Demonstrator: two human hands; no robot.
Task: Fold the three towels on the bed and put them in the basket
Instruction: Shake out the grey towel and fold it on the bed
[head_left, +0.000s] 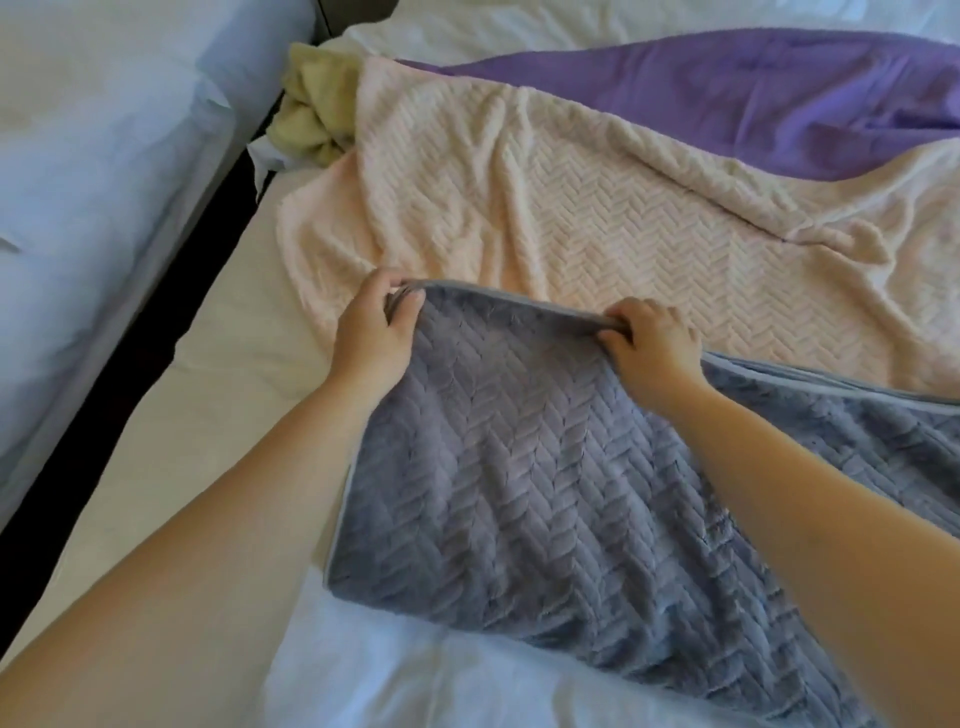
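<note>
Currently both hands are on the grey towel (519, 467), which lies on the white bed sheet (218, 353) nearest the person. It has a herringbone texture and a piped hem. The left hand (371, 322) pinches the towel's far left corner, thumb on top and fingers curled under the edge. The right hand (649, 338) grips the same far edge further right, fingers curled over it with the knuckles up. The edge between the hands is lifted slightly and looks doubled over. The rest of the grey towel runs off to the right, out of frame.

The pink towel (571, 218) has the same herringbone weave and is spread loose and wrinkled just beyond the grey one, whose far edge overlaps it. The purple towel (727, 98) lies unfolded behind the pink one, partly under it. A crumpled yellow-green cloth (311, 109) sits at the bed's far left edge, touching the pink towel. A dark gap (130, 364) separates this bed from a neighbouring bed (104, 156) with pale bedding on the left.
</note>
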